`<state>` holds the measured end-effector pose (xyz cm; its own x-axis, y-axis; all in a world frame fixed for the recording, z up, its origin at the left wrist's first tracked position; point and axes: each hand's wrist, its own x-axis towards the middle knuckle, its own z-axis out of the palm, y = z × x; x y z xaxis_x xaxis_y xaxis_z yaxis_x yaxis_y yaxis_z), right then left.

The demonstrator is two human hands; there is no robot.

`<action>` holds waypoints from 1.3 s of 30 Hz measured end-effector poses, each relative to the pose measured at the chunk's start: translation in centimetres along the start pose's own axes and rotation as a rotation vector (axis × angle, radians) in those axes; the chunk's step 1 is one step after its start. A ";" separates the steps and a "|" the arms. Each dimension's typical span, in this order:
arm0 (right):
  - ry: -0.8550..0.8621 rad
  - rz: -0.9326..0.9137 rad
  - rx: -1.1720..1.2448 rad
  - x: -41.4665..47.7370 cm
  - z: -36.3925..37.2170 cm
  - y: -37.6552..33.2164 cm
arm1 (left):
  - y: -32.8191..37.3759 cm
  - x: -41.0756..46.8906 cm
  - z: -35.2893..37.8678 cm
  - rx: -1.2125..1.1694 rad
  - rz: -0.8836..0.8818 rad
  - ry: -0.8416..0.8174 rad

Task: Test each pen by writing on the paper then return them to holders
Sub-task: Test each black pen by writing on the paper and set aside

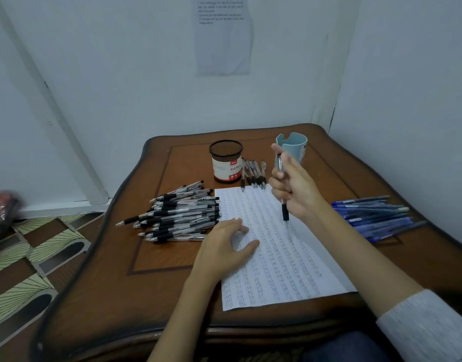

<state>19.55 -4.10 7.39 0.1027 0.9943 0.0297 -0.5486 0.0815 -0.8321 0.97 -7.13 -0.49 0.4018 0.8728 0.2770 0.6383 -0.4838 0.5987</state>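
My right hand [293, 186] grips a black-grip clear pen [285, 212] held upright, tip down, a little above the paper [276, 257], which is covered in rows of written marks. My left hand [226, 246] rests flat on the paper's left edge, fingers spread. A black mesh holder [226, 162] with a red and white label stands behind the paper. A light blue holder [293, 148] stands to its right, partly behind my right hand. A pile of black pens [180, 215] lies left of the paper.
Several black pens [253, 173] lie between the two holders. A heap of blue pens [373, 215] lies on the right of the wooden table [146, 283]. White walls close in behind and to the right. Patterned floor shows at left.
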 end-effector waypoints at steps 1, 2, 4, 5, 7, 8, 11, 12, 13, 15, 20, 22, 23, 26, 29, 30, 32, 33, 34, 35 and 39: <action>0.001 0.001 -0.011 -0.6 -0.4 -0.1 | 0.1 0.0 -0.1 0.011 0.011 0.000; 0.011 0.004 -0.019 -1.2 -0.9 -0.3 | 0.1 0.0 -0.1 0.020 0.023 0.004; 0.051 0.034 -0.004 -2.3 -1.9 -0.5 | 0.2 -0.2 -0.2 0.016 0.058 0.039; 0.072 0.051 0.012 -2.8 -2.4 -0.6 | 0.3 -0.3 -0.3 0.008 0.081 0.065; 0.105 0.064 0.004 -3.9 -3.2 -0.9 | 0.4 -0.5 -0.2 0.008 0.138 0.137; 0.122 0.064 -0.018 -4.4 -3.5 -0.9 | 0.5 -0.7 -0.2 0.018 0.175 0.175; 0.173 0.062 -0.034 -5.7 -4.5 -1.3 | 1.0 -1.2 -0.2 0.079 0.313 0.274; 0.181 0.074 0.013 -6.1 -4.8 -1.4 | 1.2 -1.3 -0.3 0.109 0.350 0.283; 0.183 0.101 0.084 -6.6 -5.0 -1.5 | 1.4 -1.4 -0.3 0.141 0.377 0.276; 0.189 0.186 0.217 -7.5 -5.5 -1.7 | 2.0 -1.6 -0.3 0.216 0.403 0.227; 0.227 0.344 0.015 -9.5 -6.9 -1.0 | 4.5 -2.5 0.6 0.222 0.364 0.040; 0.251 0.337 -0.062 -10.2 -7.1 -0.5 | 4.9 -3.1 1.2 0.180 0.367 -0.037; 0.255 0.315 -0.131 -10.5 -7.2 -0.3 | 5.0 -3.3 1.5 0.162 0.377 -0.075; 0.295 0.151 -0.483 -11.2 -7.3 0.2 | 5.1 -4.4 2.2 0.111 0.404 -0.159; 0.269 0.007 -0.638 -11.8 -7.3 0.5 | 4.9 -5.2 2.7 0.059 0.387 -0.173; 0.242 -0.008 -0.642 -12.1 -7.3 0.5 | 4.9 -5.4 2.8 0.052 0.380 -0.170; 0.214 -0.011 -0.709 -12.6 -7.2 0.6 | 4.9 -5.5 2.9 0.048 0.373 -0.160; 0.219 -0.008 -0.748 -12.8 -7.2 0.7 | 4.9 -5.5 2.9 0.044 0.365 -0.158; 0.236 -0.017 -0.780 -13.0 -7.2 0.8 | 4.9 -5.6 2.9 0.037 0.358 -0.153; 0.257 -0.045 -0.812 -13.1 -7.4 1.0 | 4.9 -5.6 2.9 0.029 0.350 -0.148; 0.279 -0.205 -0.930 -13.0 -8.4 1.7 | 4.9 -5.7 2.9 0.006 0.327 -0.139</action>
<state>24.26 -17.46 0.98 0.3802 0.9053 0.1894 0.3593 0.0442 -0.9322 3.67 -14.65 -1.31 0.6708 0.6549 0.3480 0.4650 -0.7370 0.4906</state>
